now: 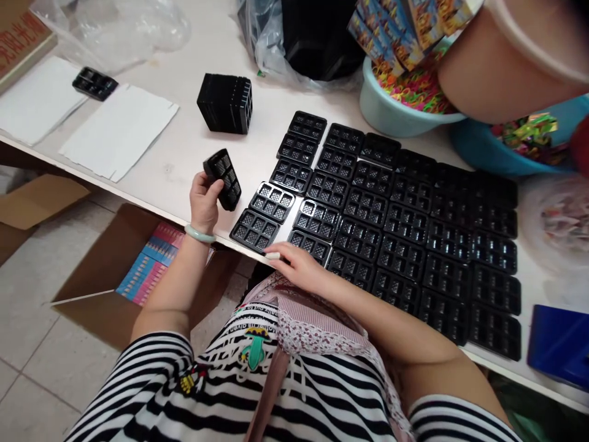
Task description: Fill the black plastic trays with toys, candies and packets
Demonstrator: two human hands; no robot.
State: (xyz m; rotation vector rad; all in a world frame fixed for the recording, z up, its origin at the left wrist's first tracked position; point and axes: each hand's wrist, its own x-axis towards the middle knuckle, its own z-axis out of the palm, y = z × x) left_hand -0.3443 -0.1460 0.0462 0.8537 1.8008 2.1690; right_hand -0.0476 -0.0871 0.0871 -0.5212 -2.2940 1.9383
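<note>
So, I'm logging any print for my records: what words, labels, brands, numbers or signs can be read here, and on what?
"given": small lettering on the striped shirt; the rest is too small to read surely.
Red characters on the cardboard box: slanted and cut off; one looks like "光".
Print on the pink and blue packs: too small.
Any print on the colorful sheets: too small to read.

Left hand (205, 199) raised, fingers pinched; right hand (299, 265) lower, fingers loosely extended.

Six o'clock: striped shirt (322, 393), partly legible "us given". Ten o'clock: carton (16, 11), red characters (21, 38), unclear.
</note>
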